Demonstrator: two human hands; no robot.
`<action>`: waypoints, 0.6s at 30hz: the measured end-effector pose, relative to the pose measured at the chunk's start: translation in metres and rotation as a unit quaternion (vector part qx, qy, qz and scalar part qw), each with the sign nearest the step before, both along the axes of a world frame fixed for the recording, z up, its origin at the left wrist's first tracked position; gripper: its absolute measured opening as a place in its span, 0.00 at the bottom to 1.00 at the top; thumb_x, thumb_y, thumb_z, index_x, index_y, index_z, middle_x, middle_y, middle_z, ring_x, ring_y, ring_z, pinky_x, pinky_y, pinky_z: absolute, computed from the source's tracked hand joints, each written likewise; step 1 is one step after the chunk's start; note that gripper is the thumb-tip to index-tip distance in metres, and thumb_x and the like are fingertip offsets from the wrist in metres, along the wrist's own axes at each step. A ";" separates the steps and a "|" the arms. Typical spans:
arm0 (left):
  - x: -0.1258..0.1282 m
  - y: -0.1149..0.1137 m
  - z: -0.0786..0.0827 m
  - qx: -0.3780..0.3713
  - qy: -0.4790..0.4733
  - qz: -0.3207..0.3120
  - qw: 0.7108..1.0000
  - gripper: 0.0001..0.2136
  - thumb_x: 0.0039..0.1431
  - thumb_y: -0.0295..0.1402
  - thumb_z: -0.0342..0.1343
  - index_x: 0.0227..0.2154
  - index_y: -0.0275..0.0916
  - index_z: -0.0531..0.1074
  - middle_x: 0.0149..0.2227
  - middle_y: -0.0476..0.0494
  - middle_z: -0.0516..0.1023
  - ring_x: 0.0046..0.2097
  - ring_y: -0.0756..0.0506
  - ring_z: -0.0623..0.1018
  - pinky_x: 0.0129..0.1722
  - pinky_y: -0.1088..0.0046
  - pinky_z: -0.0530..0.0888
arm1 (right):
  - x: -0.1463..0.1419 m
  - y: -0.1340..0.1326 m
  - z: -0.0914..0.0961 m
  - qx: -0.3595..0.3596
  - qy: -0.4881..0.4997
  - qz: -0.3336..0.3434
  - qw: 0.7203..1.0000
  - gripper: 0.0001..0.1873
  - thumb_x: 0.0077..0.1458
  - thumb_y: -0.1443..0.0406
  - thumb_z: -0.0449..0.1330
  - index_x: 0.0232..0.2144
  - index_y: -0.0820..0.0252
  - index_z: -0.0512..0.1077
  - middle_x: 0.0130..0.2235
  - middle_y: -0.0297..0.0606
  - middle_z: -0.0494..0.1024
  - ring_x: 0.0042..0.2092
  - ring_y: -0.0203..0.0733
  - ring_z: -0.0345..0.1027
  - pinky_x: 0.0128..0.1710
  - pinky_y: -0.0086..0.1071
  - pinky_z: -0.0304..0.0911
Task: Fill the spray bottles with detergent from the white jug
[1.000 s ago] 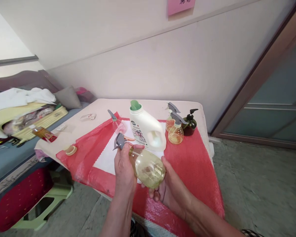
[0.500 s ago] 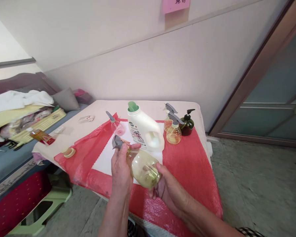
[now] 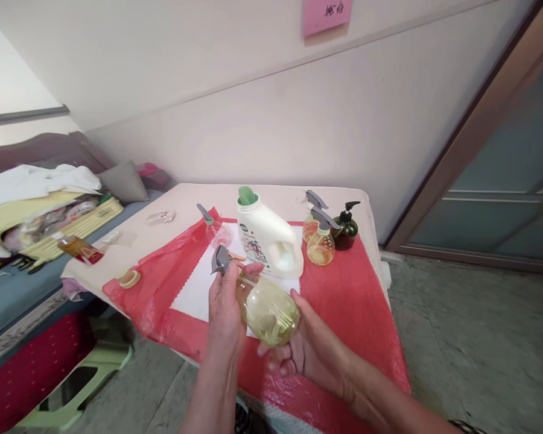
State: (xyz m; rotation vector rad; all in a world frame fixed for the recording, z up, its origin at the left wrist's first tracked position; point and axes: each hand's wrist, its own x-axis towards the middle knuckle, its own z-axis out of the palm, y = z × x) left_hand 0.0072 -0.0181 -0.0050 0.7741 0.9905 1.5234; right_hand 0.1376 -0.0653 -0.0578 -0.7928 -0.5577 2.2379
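A clear spray bottle (image 3: 266,307) with pale yellow liquid is tilted on its side above the near edge of the table. My left hand (image 3: 224,307) is closed around its neck, just under the grey trigger head (image 3: 220,260). My right hand (image 3: 305,346) cups the bottle's round base from below, fingers curled against it. Behind the bottle stands a white detergent jug (image 3: 268,240) with a green cap.
A red sheet (image 3: 344,289) with a white cloth (image 3: 194,292) covers the table. Two small yellow spray bottles (image 3: 320,241) and a dark pump bottle (image 3: 346,228) stand at the back right, a pink sprayer (image 3: 212,229) at the back left. A green stool (image 3: 90,374) and a cluttered bed (image 3: 36,217) lie left.
The bottle has turned slightly in my hands and my right hand has slid lower under its base. The view shifted a little.
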 end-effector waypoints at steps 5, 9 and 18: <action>-0.001 -0.001 0.001 0.021 0.111 0.026 0.993 0.16 0.52 0.44 0.61 0.37 0.37 0.71 0.37 0.41 0.80 0.40 0.45 0.77 0.42 0.69 0.70 | 0.022 0.008 0.013 0.289 -0.330 -0.182 0.880 0.30 0.54 0.46 0.57 0.52 0.56 0.64 0.54 0.44 0.70 0.55 0.47 0.64 0.54 0.43 0.60; 0.016 -0.014 -0.003 0.046 0.234 -0.020 0.971 0.15 0.52 0.43 0.61 0.38 0.38 0.72 0.42 0.42 0.79 0.40 0.46 0.76 0.40 0.72 0.70 | 0.026 0.001 0.017 0.437 -0.489 -0.163 0.738 0.45 0.40 0.57 0.69 0.59 0.56 0.57 0.57 0.45 0.65 0.57 0.52 0.59 0.57 0.50 0.56; 0.045 -0.020 -0.015 0.082 0.186 -0.070 0.977 0.20 0.50 0.38 0.64 0.46 0.42 0.68 0.53 0.41 0.74 0.55 0.42 0.72 0.55 0.64 0.66 | 0.053 0.002 0.006 0.523 -0.596 -0.288 0.537 0.35 0.41 0.63 0.65 0.53 0.57 0.59 0.50 0.47 0.68 0.51 0.54 0.63 0.51 0.50 0.62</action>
